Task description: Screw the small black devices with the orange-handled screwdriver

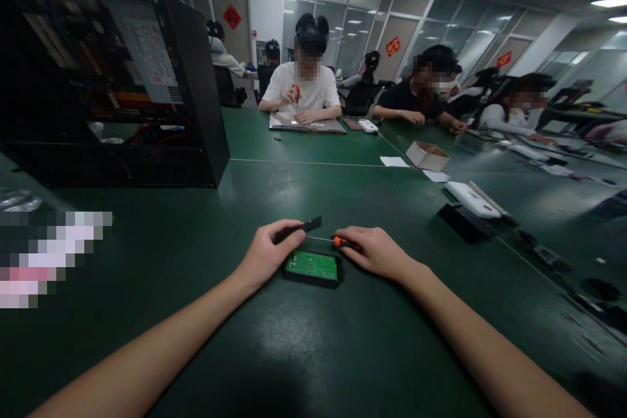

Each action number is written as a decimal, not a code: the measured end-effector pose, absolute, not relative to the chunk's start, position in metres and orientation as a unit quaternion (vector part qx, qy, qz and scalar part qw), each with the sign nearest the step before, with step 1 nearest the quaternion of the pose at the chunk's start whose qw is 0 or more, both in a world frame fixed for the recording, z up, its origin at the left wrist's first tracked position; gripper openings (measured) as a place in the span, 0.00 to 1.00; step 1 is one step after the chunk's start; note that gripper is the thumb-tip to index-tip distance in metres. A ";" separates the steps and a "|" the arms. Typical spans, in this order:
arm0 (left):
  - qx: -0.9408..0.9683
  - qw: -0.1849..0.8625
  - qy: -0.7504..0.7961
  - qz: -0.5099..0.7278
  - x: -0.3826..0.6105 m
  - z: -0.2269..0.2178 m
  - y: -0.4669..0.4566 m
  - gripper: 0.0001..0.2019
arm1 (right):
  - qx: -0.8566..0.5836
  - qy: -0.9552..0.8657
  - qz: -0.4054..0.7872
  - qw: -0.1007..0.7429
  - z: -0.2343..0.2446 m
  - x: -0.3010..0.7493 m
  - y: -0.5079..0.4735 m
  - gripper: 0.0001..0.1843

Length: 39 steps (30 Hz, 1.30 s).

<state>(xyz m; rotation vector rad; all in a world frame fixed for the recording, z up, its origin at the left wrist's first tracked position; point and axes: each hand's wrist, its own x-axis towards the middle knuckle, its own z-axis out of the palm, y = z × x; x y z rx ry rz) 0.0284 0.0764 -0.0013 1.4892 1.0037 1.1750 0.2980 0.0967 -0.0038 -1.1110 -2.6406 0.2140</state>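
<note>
Black panel [313, 224] is pinched in left hand [269, 246], screwdriver [339, 242] gripped in right hand [376, 249], both curled closed. Circuit board [312, 266] already exposed, not lifted from black case [310, 280], set toward desk's [294, 346] near edge.

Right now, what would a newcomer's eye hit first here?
The bright green circuit board in a small black casing, just below picture centre on the dark green table. Beside it, the left hand holds a flat black piece, the right hand an orange-and-black screwdriver. Then the big black computer case, its inside exposed, at picture left.
</note>
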 end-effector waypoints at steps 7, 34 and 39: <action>0.403 0.608 0.376 0.571 0.029 -0.004 0.088 0.31 | -0.389 -0.910 0.037 0.140 0.003 0.280 0.085 0.18; 0.764 0.337 0.404 0.372 0.032 0.007 0.067 0.16 | -0.613 -0.755 -0.065 0.225 -0.022 0.401 -0.055 0.26; 0.771 0.332 0.402 0.366 0.033 0.011 0.065 0.15 | -0.782 -0.604 -0.100 0.120 -0.019 0.504 -0.004 0.30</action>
